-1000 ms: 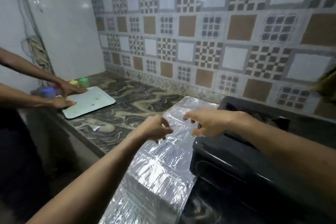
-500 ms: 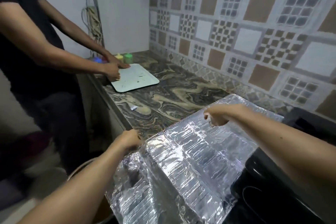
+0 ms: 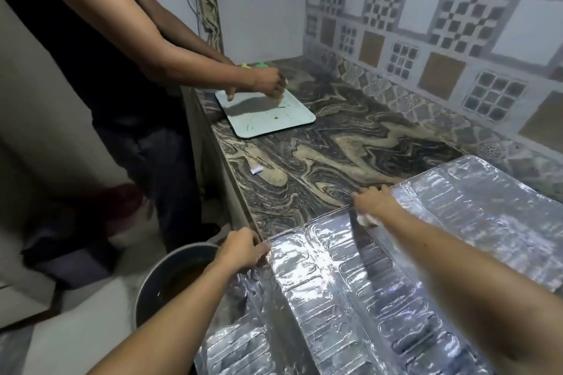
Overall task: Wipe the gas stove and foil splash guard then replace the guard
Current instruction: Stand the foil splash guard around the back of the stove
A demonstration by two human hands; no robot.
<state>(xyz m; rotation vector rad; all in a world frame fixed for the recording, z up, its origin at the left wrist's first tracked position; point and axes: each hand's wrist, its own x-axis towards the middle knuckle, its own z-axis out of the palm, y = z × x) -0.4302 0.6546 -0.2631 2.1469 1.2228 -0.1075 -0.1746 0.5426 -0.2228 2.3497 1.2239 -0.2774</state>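
Note:
The silver foil splash guard lies spread over the counter's near end, its panels unfolded and one part hanging past the front edge. My left hand pinches the guard's near-left corner at the counter edge. My right hand grips the guard's far edge, and something small and white shows under its fingers. The gas stove is not in view now.
The marbled counter runs left from the guard, with a small white scrap on it. Another person stands at the left, hands on a pale cutting board. A dark pot sits below the counter edge. Patterned tiles cover the wall.
The view has swung left and the stove has dropped out of sight. The foil guard has come away from the stove and spread flat over the counter, both my hands still on it.

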